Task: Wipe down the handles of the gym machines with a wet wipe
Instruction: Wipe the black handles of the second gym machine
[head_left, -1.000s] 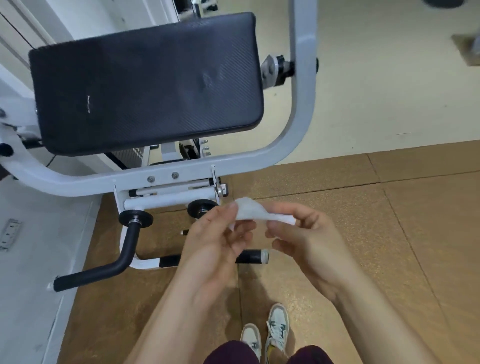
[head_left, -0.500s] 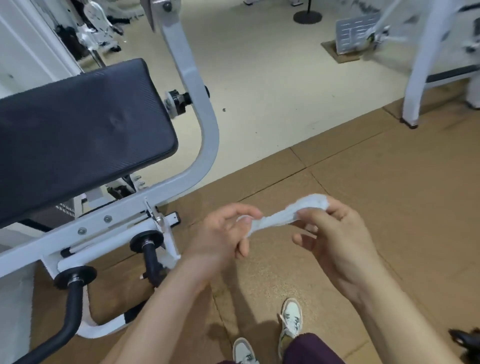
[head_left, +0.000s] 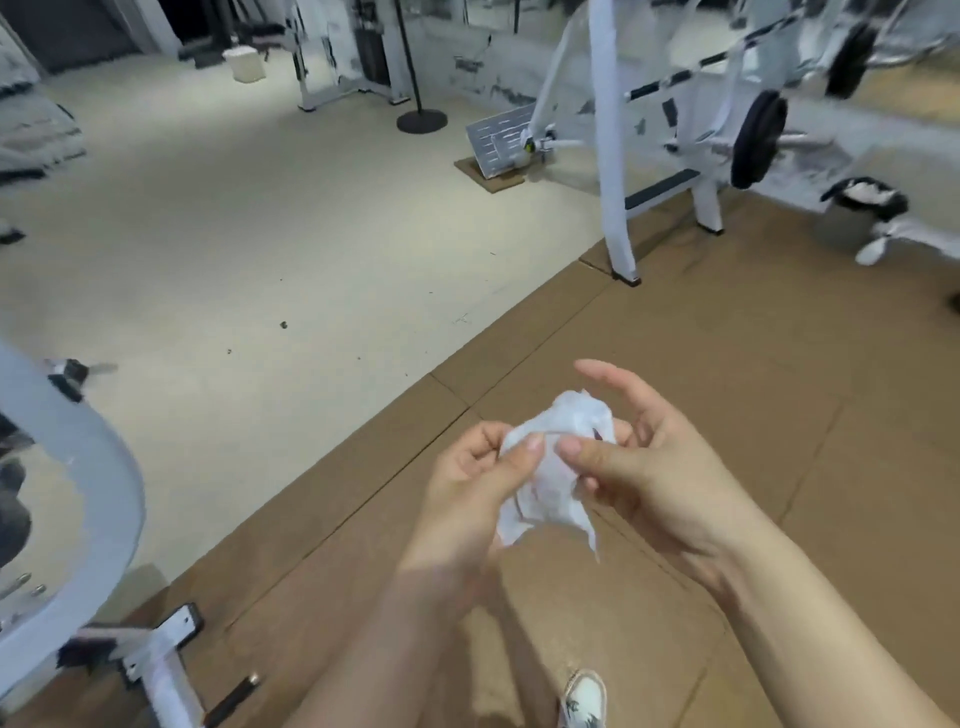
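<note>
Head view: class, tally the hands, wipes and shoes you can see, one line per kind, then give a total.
hands: 2 (left hand, right hand)
wipe: 1
shoe: 1
total: 4

Open floor (head_left: 270, 218) beyond white frame (head_left: 88, 467)

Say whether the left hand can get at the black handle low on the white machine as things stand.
Probably yes: nothing stands between the left hand and the black handle. It sits low, though, and that hand is pinching the wet wipe.
</note>
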